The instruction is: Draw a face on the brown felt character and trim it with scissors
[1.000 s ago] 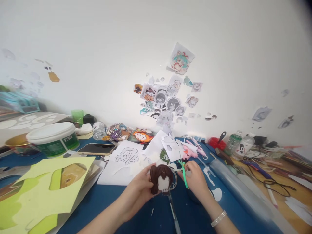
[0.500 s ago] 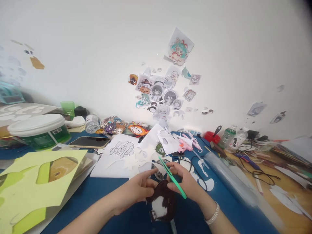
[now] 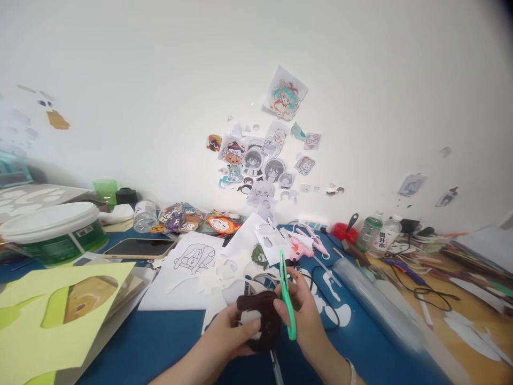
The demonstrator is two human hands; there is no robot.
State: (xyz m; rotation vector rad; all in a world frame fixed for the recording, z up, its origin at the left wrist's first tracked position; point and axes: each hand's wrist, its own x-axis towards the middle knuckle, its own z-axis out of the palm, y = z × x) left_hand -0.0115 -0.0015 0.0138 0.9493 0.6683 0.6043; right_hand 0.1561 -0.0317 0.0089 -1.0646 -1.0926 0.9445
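Near the table's front, my left hand (image 3: pixel 230 334) grips a dark brown cut-out piece (image 3: pixel 269 327) with a pale grey-white patch, its thumb lying over the patch. My right hand (image 3: pixel 302 313) is closed round a slim green hand tool (image 3: pixel 287 297), held nearly upright; its exact kind is unclear. Fingertips of that hand come close to the brown piece's right edge, and I cannot tell whether they touch it. Below the piece, a narrow translucent strip (image 3: pixel 276 369) shows. Behind my hands lie white paper scraps (image 3: pixel 224 272) and a sheet with a line drawing (image 3: pixel 195 259).
Yellow cut sheets (image 3: pixel 100 299) lie at left, near a phone (image 3: pixel 140 247) and a lidded tub (image 3: pixel 52 235). A pink glue gun (image 3: pixel 300 247), a clear plastic roll (image 3: pixel 379 307), black cable (image 3: pixel 332 310) and bottles (image 3: pixel 385 235) are at right. Paper drawings (image 3: pixel 273 170) cover the wall.
My left hand has shifted its grip, its thumb now across the front of the brown piece. The green tool has swung from slanted to nearly upright. The camera view has shifted slightly.
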